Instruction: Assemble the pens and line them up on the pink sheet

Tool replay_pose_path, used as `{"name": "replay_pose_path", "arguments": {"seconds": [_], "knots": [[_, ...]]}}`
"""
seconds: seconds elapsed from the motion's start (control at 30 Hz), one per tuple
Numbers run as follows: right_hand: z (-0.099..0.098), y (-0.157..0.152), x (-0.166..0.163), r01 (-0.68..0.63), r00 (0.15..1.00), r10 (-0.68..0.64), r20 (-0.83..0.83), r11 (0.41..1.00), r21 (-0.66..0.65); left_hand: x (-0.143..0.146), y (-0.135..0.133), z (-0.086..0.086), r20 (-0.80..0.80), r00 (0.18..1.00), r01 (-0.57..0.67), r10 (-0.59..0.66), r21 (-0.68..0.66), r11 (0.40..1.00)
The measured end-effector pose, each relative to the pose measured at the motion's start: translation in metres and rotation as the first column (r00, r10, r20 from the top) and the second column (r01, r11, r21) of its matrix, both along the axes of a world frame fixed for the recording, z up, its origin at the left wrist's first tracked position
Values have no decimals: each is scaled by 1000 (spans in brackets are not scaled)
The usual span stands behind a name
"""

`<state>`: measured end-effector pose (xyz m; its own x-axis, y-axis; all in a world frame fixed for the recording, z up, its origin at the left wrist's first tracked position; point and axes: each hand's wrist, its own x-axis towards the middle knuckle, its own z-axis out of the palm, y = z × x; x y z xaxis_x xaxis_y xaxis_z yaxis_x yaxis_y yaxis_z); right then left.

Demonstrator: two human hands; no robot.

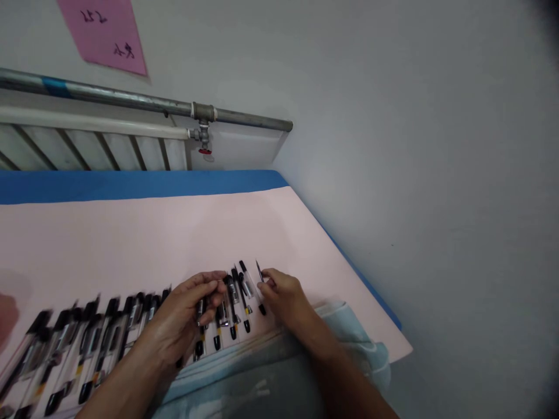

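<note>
My right hand (282,294) pinches a slim dark pen (259,270), its pointed tip up and away from me; the rest is hidden by the fingers. To its left, my left hand (192,299) is closed, with its fingers curled. A small dark and clear piece shows between its palm and fingers, but I cannot make out what it is. Several clear-barrelled pens (244,291) with black ends lie between and below my hands. Further left, a long row of similar pens and black parts (98,340) runs along the near side of the table, blurred at the edge.
A pink sheet (183,233) covers the blue-edged table (131,186). White wall rises along the right side. Behind the table are a radiator (87,139), a metal pipe (144,102) with a red-handled valve (204,151), and a pink note (105,35). Light-blue cloth (244,372) lies at the near edge.
</note>
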<state>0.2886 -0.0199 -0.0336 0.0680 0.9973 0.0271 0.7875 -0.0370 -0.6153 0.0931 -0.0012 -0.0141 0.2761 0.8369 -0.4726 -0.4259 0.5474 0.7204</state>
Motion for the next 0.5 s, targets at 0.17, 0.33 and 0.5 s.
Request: {"name": "replay_pose_path", "arguments": {"seconds": [0.17,0.33,0.5], "knots": [[4,-3,-4,1,999,4,-41,992,122,5,-2,12,18,1000,14,-11,-146,989],[18,-15,-21,-185,967,232,-109,927,326,12,-10,18,87,996,18,-2,-193,981],[16,-21,-42,-294,955,278,99,864,409,20,-20,15,108,994,13,9,-204,979]]}}
